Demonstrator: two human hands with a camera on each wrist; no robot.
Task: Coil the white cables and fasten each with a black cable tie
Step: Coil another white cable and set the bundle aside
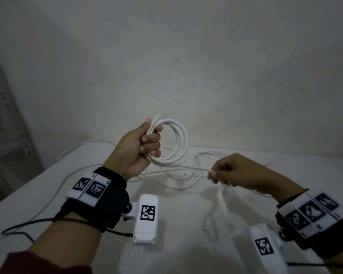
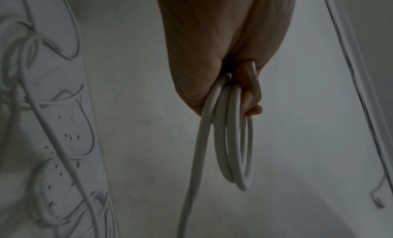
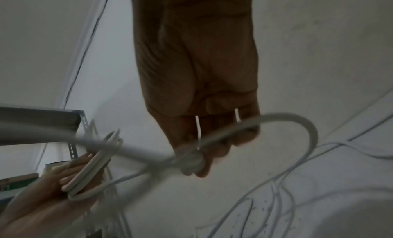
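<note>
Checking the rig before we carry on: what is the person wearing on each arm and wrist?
Both hands are bare. The left wrist carries a black strap with a white band of square black-and-white markers, a white marker-tagged camera block and thin black leads. A dark red sleeve covers the left forearm. The right wrist strap and its white block match.

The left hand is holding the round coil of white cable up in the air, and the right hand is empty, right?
Not quite. The left hand does hold the coil up above the table, but the right hand is not empty: it pinches the loose stretch of the same white cable, as the head view shows.
</note>
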